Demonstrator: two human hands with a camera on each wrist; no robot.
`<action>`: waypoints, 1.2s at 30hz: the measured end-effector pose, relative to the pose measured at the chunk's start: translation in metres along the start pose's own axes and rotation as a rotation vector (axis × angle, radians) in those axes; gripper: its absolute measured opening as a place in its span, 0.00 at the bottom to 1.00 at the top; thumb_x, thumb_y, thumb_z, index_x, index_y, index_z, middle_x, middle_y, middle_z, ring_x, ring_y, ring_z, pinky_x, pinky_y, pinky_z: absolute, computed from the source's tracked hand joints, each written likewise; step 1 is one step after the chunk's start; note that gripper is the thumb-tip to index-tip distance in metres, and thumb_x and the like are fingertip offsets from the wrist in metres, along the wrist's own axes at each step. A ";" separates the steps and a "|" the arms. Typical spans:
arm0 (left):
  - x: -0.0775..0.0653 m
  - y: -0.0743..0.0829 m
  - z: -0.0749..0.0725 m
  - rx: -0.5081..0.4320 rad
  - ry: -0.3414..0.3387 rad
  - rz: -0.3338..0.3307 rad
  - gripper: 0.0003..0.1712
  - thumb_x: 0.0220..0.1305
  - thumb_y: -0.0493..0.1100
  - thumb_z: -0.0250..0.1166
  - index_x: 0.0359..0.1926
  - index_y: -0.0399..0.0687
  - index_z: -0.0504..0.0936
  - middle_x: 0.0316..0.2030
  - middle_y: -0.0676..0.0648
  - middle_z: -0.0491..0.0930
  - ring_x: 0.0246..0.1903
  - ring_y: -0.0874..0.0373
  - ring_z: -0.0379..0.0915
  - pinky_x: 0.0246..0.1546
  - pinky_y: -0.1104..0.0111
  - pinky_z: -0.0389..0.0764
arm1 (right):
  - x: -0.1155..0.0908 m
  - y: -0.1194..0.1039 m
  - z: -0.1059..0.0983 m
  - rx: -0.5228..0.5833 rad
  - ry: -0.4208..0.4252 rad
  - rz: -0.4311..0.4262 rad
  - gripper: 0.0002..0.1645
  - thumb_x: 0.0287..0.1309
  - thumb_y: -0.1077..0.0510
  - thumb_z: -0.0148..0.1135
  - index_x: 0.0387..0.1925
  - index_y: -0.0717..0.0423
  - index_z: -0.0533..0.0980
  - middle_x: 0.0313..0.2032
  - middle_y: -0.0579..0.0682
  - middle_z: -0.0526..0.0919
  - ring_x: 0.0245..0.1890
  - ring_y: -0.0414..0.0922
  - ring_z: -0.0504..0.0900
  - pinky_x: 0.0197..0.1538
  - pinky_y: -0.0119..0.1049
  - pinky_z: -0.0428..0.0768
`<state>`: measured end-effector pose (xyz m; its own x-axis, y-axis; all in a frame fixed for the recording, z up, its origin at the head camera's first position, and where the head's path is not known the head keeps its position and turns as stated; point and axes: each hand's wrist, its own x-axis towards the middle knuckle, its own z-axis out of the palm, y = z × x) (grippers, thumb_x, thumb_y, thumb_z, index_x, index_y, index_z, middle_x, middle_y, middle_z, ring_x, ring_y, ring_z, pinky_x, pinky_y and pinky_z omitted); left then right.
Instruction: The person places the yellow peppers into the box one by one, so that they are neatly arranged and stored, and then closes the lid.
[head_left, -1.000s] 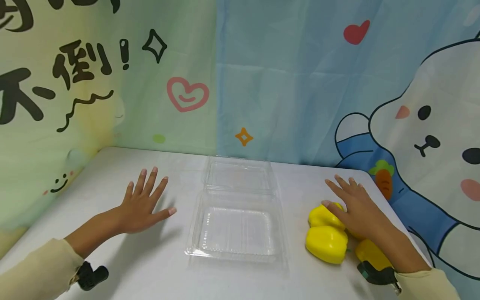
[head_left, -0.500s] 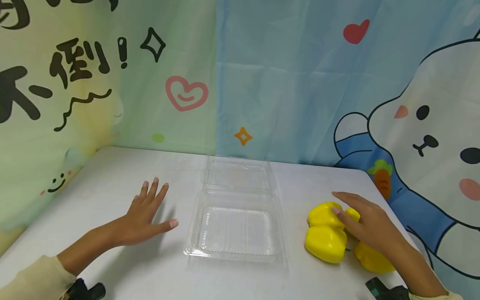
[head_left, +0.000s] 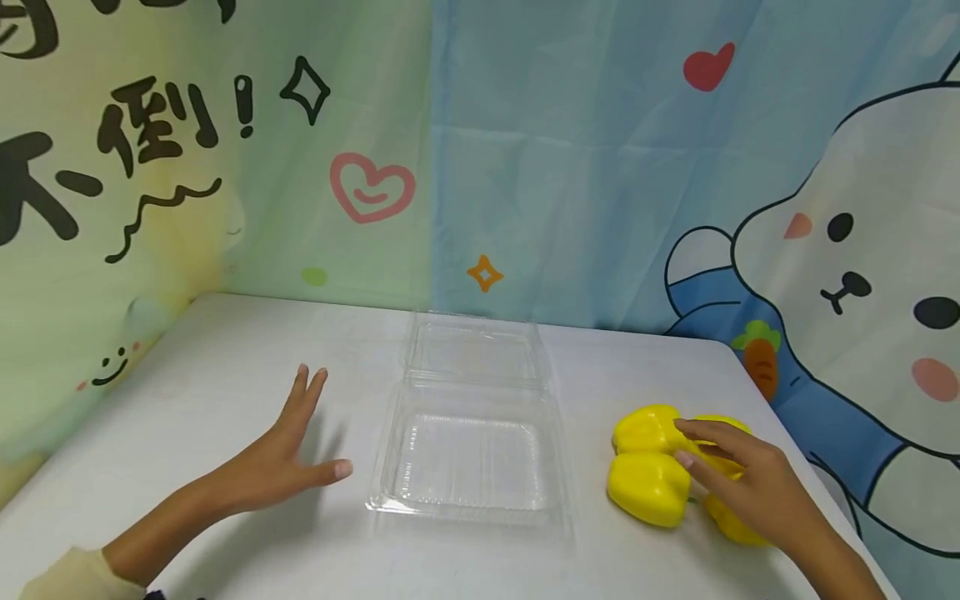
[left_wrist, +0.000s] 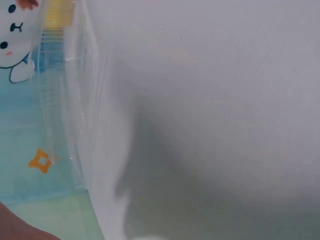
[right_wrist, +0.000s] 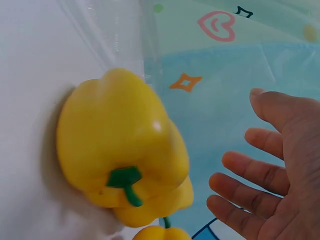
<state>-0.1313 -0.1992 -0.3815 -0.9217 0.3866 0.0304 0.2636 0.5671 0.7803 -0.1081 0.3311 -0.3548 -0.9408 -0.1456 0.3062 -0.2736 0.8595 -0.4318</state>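
Several yellow bell peppers (head_left: 648,490) lie clustered on the right of the table. One pepper (right_wrist: 120,130) looks large in the right wrist view, with its green stem (right_wrist: 125,179) showing. Over the cluster hovers my right hand (head_left: 761,475), fingers relaxed and slightly bent; it hides parts of the right-hand peppers. In its wrist view the fingers are apart from the peppers and hold nothing. To the left, my left hand (head_left: 281,462) is spread above the table, holding nothing. A clear plastic clamshell box (head_left: 472,462) lies opened out between the hands, its lid (head_left: 476,350) folded back.
The white table (head_left: 300,550) ends at a printed cloth backdrop (head_left: 570,167) behind the box. The same cloth runs along the left and right sides. A shadow of the left hand falls on the tabletop.
My right hand has moved down and toward me over the peppers, uncovering a back one, and its fingers have bent a little. The left hand has lowered slightly and turned.
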 end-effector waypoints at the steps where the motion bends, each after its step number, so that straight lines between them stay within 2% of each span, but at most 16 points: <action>1: -0.001 0.000 0.000 0.001 0.008 -0.003 0.63 0.60 0.57 0.69 0.75 0.69 0.26 0.73 0.49 0.15 0.71 0.34 0.26 0.58 0.30 0.46 | -0.002 0.001 0.002 0.008 0.003 0.000 0.25 0.59 0.54 0.69 0.56 0.61 0.78 0.51 0.58 0.81 0.49 0.57 0.79 0.42 0.42 0.82; 5: -0.004 0.001 0.004 -0.041 0.023 0.006 0.64 0.60 0.54 0.70 0.75 0.70 0.26 0.73 0.48 0.16 0.71 0.30 0.30 0.58 0.30 0.48 | -0.008 0.002 0.006 0.022 0.010 0.022 0.25 0.58 0.55 0.70 0.55 0.60 0.78 0.50 0.57 0.82 0.47 0.55 0.80 0.40 0.35 0.83; 11: -0.007 0.009 0.015 -0.148 0.012 0.049 0.68 0.60 0.49 0.71 0.73 0.68 0.20 0.73 0.49 0.16 0.68 0.25 0.37 0.61 0.34 0.51 | -0.016 0.005 0.011 0.048 0.000 0.053 0.23 0.58 0.57 0.69 0.54 0.59 0.79 0.48 0.56 0.83 0.46 0.54 0.81 0.39 0.37 0.83; 18: -0.007 0.017 0.030 -0.171 0.007 0.095 0.66 0.61 0.49 0.70 0.74 0.65 0.21 0.73 0.53 0.16 0.71 0.32 0.37 0.64 0.40 0.49 | -0.020 0.006 0.016 0.063 0.006 0.054 0.21 0.59 0.57 0.69 0.53 0.57 0.80 0.48 0.52 0.83 0.47 0.33 0.78 0.40 0.33 0.82; 20: -0.006 0.018 0.034 -0.173 0.009 0.090 0.66 0.61 0.50 0.70 0.74 0.64 0.21 0.73 0.54 0.17 0.71 0.33 0.37 0.64 0.38 0.47 | -0.021 0.007 0.017 0.074 0.003 0.055 0.21 0.59 0.57 0.69 0.53 0.57 0.80 0.49 0.52 0.83 0.47 0.28 0.75 0.40 0.31 0.82; 24: -0.004 0.021 0.036 -0.176 -0.013 0.072 0.64 0.61 0.52 0.69 0.76 0.58 0.26 0.74 0.55 0.18 0.71 0.35 0.42 0.64 0.40 0.51 | -0.022 0.007 0.021 0.097 -0.001 0.055 0.21 0.57 0.58 0.70 0.53 0.56 0.80 0.50 0.52 0.83 0.47 0.23 0.73 0.40 0.27 0.81; 27: -0.002 0.024 0.037 -0.182 -0.033 0.065 0.63 0.60 0.54 0.70 0.77 0.53 0.30 0.74 0.55 0.19 0.70 0.35 0.46 0.62 0.43 0.58 | -0.022 0.007 0.024 0.111 0.001 0.044 0.22 0.55 0.59 0.71 0.53 0.55 0.80 0.50 0.52 0.82 0.45 0.24 0.74 0.40 0.24 0.79; 30: 0.002 0.027 0.038 -0.208 -0.056 0.067 0.64 0.59 0.54 0.71 0.77 0.53 0.31 0.74 0.56 0.21 0.70 0.36 0.47 0.62 0.46 0.60 | -0.023 0.007 0.027 0.114 0.010 0.018 0.22 0.54 0.59 0.72 0.52 0.54 0.80 0.50 0.50 0.80 0.45 0.25 0.74 0.41 0.22 0.77; 32: 0.003 0.028 0.040 -0.227 -0.076 0.063 0.64 0.58 0.54 0.71 0.77 0.54 0.30 0.74 0.56 0.22 0.70 0.37 0.46 0.62 0.46 0.60 | -0.024 0.007 0.029 0.115 0.014 -0.001 0.22 0.54 0.59 0.73 0.52 0.53 0.80 0.50 0.48 0.79 0.45 0.26 0.73 0.42 0.22 0.77; 36: 0.005 0.030 0.044 -0.209 -0.087 0.049 0.64 0.57 0.56 0.71 0.77 0.56 0.32 0.75 0.55 0.25 0.71 0.39 0.44 0.65 0.46 0.54 | -0.025 0.009 0.032 0.113 0.020 -0.033 0.24 0.52 0.61 0.73 0.53 0.52 0.80 0.51 0.46 0.76 0.46 0.26 0.72 0.43 0.19 0.75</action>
<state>-0.1149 -0.1480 -0.3856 -0.8790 0.4762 0.0250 0.2346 0.3862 0.8921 -0.0930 0.3267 -0.3931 -0.9270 -0.1622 0.3382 -0.3262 0.7936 -0.5137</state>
